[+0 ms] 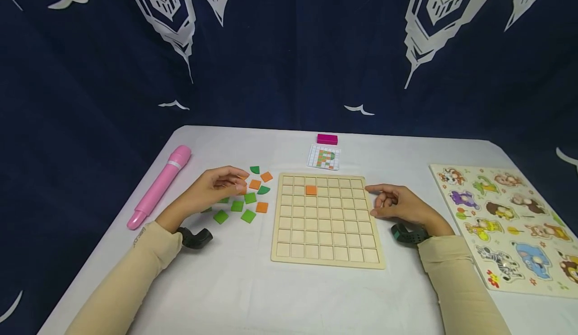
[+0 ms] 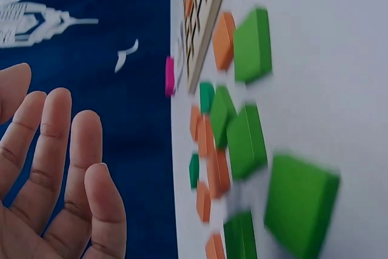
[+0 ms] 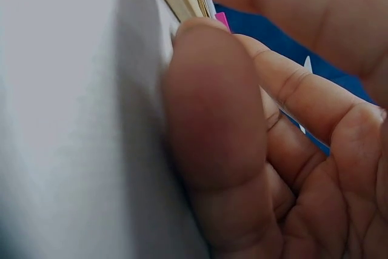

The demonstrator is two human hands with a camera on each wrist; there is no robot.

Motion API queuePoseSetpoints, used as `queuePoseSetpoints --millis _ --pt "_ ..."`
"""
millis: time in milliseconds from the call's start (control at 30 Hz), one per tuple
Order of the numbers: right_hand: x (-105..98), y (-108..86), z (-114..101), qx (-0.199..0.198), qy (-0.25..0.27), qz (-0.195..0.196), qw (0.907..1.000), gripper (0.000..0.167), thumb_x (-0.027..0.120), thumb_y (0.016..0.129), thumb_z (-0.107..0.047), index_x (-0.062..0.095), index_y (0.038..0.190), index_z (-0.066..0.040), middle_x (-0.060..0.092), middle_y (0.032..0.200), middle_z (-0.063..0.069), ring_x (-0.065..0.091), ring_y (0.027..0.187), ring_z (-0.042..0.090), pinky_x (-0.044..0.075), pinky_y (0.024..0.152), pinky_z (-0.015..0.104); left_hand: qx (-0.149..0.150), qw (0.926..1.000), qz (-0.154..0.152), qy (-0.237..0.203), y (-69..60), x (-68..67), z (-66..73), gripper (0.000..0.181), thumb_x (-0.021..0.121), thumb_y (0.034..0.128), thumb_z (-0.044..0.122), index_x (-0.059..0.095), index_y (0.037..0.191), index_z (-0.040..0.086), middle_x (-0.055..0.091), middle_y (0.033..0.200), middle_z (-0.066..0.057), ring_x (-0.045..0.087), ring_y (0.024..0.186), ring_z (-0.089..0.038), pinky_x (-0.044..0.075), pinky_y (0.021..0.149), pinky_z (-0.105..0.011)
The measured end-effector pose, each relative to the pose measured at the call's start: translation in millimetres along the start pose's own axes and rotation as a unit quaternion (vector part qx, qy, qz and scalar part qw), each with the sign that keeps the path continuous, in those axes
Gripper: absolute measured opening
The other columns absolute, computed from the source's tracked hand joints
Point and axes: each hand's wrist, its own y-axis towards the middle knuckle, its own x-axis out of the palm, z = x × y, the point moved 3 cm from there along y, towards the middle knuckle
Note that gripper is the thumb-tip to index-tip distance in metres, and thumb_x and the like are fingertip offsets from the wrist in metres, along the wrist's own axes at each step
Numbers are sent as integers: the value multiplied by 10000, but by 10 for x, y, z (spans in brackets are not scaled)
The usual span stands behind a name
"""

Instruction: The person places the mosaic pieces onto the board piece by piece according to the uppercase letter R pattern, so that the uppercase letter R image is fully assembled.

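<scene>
My left hand hovers over loose orange and green tiles, its fingers loosely bent. In the left wrist view nothing shows between the fingers of that hand; green square tiles and orange tiles lie beside it, with dark green rounded pieces among them. A wooden grid board lies at the middle of the table, one orange square tile in its upper part. At the board's right edge, my right hand touches the rim with forefinger and thumb, the other fingers bent inward.
Behind the board lie a pattern card and a magenta block. A pink microphone-shaped stick lies at the left. An animal puzzle board occupies the right side. A dark blue curtain hangs behind the white table.
</scene>
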Motion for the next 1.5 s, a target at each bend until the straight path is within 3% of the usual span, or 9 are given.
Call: queuePoseSetpoints --millis 267,400,667,800,1000,1133,1300,1500 --pt "-10 -12 -6 -18 57 2 10000 608 794 909 77 525 1440 202 675 906 21 543 717 88 482 657 222 -46 9994 335 31 -166 -218 -99 351 639 1062 21 616 1380 -125 699 1247 -310 681 1080 -89 524 935 -202" --pt "-8 -15 -4 -9 95 6 10000 607 790 911 80 522 1441 203 675 906 19 538 715 85 479 654 222 -100 9990 427 -6 -208 -277 -114 357 628 1066 19 607 1388 -135 701 1268 -312 697 1093 -141 534 924 -203" --pt "0 -17 16 47 119 30 9999 613 796 905 80 525 1441 200 667 905 18 535 725 84 474 659 213 -415 9984 266 284 -299 -440 -134 401 635 1074 75 599 1436 -95 683 1340 -291 658 1116 -69 531 928 -203" --pt "1 -20 16 54 111 42 9999 613 797 906 77 525 1442 198 667 907 22 534 725 85 472 659 215 -597 9961 153 636 -346 -524 -172 403 668 1058 90 627 1424 -72 716 1310 -244 668 1117 -117 542 885 -224" --pt "0 -25 14 65 77 60 9999 611 799 907 72 529 1441 196 670 903 18 533 719 84 470 653 218 -982 9883 -223 1148 -374 -591 -253 394 727 1014 107 670 1360 -72 736 1209 -188 657 983 -212 543 786 -273" --pt "0 -27 14 59 81 56 9999 612 798 909 70 527 1444 194 670 907 17 534 723 86 470 657 220 -1172 9807 -384 1516 -390 -617 -297 398 795 951 103 695 1294 -74 736 1155 -156 645 972 -217 527 804 -268" --pt "3 -22 15 52 118 51 9999 611 795 909 74 527 1444 195 670 905 17 532 723 84 469 656 220 -1447 9723 -466 1775 -407 -602 -317 394 875 854 111 717 1177 -50 720 1091 -122 653 979 -223 534 854 -316" --pt "5 -11 3 75 126 37 9999 615 796 905 75 524 1441 202 671 902 12 532 718 79 469 652 219 -1602 9664 -439 1964 -414 -553 -312 343 906 805 84 724 1071 -32 696 1003 -96 635 951 -238 529 860 -378"
